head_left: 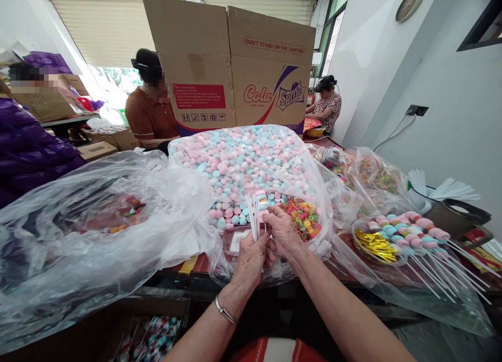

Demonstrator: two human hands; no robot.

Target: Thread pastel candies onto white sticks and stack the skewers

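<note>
My left hand (251,255) is closed round a small bunch of thin white sticks (253,218) that point upward. Close against it, my right hand (284,230) pinches a small pink marshmallow (264,214) at the top of one stick; the fingers partly hide it. Just beyond my hands, an open clear bag holds many pink, blue and white marshmallows (235,168). Colourful ring gummies (304,215) lie in a pile right of my right hand. A white block-like item (238,241) lies left of my left hand.
Finished marshmallow skewers (411,231) and gold ties (374,247) lie to the right, near a container of white sticks (451,189). Crumpled plastic bags (157,210) cover the left. A large carton (235,64) stands behind; several people sit beyond. An open box (152,330) is below left.
</note>
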